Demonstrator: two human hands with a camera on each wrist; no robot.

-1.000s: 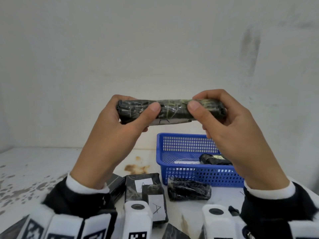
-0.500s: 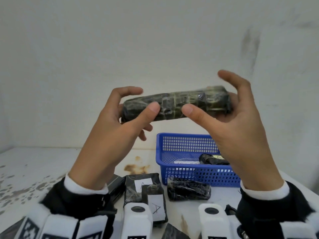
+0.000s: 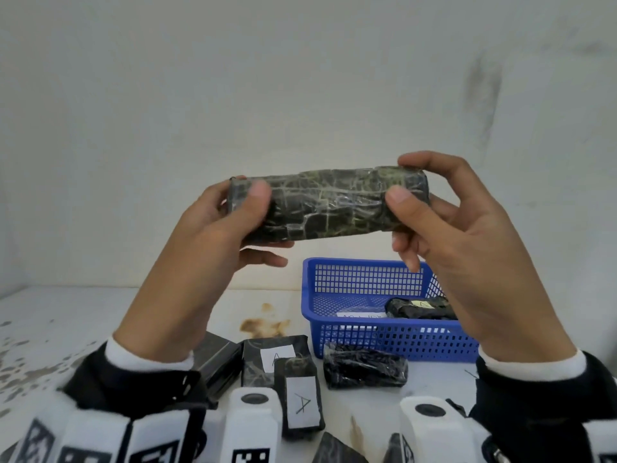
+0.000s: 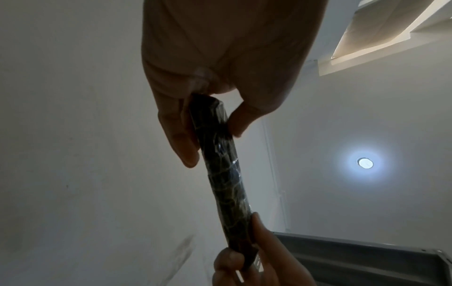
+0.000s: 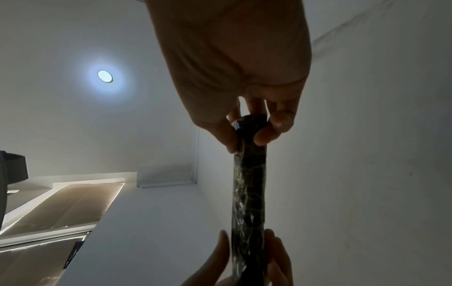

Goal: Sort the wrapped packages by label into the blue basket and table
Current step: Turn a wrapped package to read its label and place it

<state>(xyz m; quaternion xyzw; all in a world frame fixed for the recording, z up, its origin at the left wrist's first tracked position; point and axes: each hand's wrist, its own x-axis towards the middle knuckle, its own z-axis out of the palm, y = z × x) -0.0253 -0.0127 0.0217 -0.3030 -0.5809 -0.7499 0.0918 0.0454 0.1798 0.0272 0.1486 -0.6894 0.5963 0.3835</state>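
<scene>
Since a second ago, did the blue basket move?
No. The blue basket stays just right of the brown stain on the table, as before.

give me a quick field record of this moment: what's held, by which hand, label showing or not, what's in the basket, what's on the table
held: long wrapped package, lifted level above the table
left hand: grips its left end, thumb in front
right hand: grips its right end
label on held package: none on the side facing the head camera
blue basket: one wrapped package with a pale label, plus a white slip, writing unreadable
table: two packages labelled A, one wrapped package with no label showing, others partly hidden
</scene>
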